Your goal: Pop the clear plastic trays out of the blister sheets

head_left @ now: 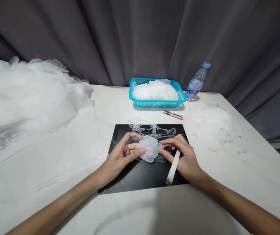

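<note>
My left hand [121,156] pinches the left edge of a translucent silicone piece [149,148] held just above a black mat [140,173]. My right hand [184,156] grips the piece's right edge with its fingertips and also holds a white stick-like tool [173,166] that slants down toward me. Behind the piece, a clear leftover frame of the same material [154,130] lies on the mat.
A turquoise basket [157,103] filled with white pieces stands at the back, small scissors [173,115] in front of it, a water bottle [195,84] to its right. A big heap of clear sheets [29,94] fills the left; white scraps [214,125] lie right. Grey curtain behind.
</note>
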A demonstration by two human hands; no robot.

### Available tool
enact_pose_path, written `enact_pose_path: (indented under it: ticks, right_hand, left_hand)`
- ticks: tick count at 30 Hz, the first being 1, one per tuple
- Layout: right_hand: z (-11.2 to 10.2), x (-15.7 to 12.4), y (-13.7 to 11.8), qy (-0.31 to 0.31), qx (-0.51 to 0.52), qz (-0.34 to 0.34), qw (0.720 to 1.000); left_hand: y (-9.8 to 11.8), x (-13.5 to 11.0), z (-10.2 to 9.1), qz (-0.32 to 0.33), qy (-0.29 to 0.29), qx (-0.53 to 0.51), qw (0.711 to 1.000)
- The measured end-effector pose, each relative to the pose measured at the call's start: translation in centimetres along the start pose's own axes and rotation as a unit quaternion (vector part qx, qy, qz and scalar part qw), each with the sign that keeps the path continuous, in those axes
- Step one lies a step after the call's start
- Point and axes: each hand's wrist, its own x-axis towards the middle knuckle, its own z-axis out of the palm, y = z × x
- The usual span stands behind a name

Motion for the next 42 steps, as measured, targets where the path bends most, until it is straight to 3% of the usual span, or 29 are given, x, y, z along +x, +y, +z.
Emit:
enact_pose_path:
  ticks: [8, 15, 22, 28, 37, 42]
  right_hand:
    - [0.0, 0.0, -0.2, 0.004, 0.004, -0.031, 0.999]
    - [0.1, -0.2, -0.4, -0.066, 0.036, -0.102, 0.992]
    - [0.8, -0.7, -0.1, -0.072, 0.082, 0.019, 0.994]
    - [0.8, -0.8, -0.2, -0.087, 0.104, 0.025, 0.99]
    - [0.6, -0.9, -0.3, -0.085, 0.069, 0.003, 0.994]
    - [0.7, -1.0, -0.3, -0.087, 0.081, 0.0, 0.993]
  left_hand:
    - [-0.5, 0.2, 0.1, -0.002, 0.022, 0.01, 1.0]
    - [0.1, 0.3, 0.7, 0.013, 0.043, 0.051, 0.998]
    - [-0.1, 0.0, 0.7, 0.014, 0.027, 0.078, 0.996]
    - [0.5, -0.6, 0.8, 0.028, 0.017, 0.183, 0.982]
    - [-0.1, -0.3, 0.9, 0.029, -0.014, 0.028, 0.999]
    - [-0.4, -0.1, 0.7, 0.017, -0.015, 0.02, 1.0]
